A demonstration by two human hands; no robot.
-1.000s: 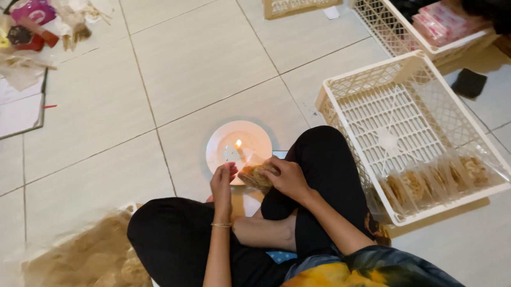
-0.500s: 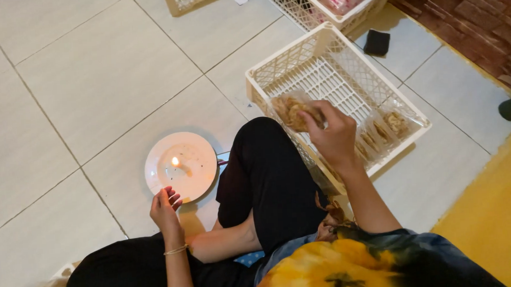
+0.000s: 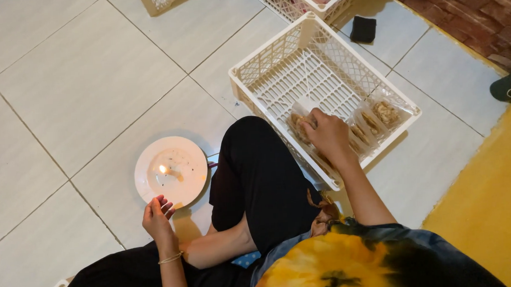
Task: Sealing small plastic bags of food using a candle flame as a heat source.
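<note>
- My right hand (image 3: 328, 135) grips a clear packet (image 3: 301, 123) of snacks, setting it in the white crate (image 3: 274, 61) beside my knee.
- A short row of filled packets (image 3: 376, 119) already lines the crate's near end; most of it is bare, so plenty seems left.
- My left hand (image 3: 157, 217) hangs loosely curled, holding nothing, by the plate (image 3: 188, 188) with its lit candle (image 3: 165, 170).

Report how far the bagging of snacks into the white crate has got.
Done: a few clear snack packets stand in a row at the near end of the white crate. In hand: the right hand sets a packet into that row; the left hand is empty beside the plate with its lit candle. Left: most of the crate floor shows bare.
</note>
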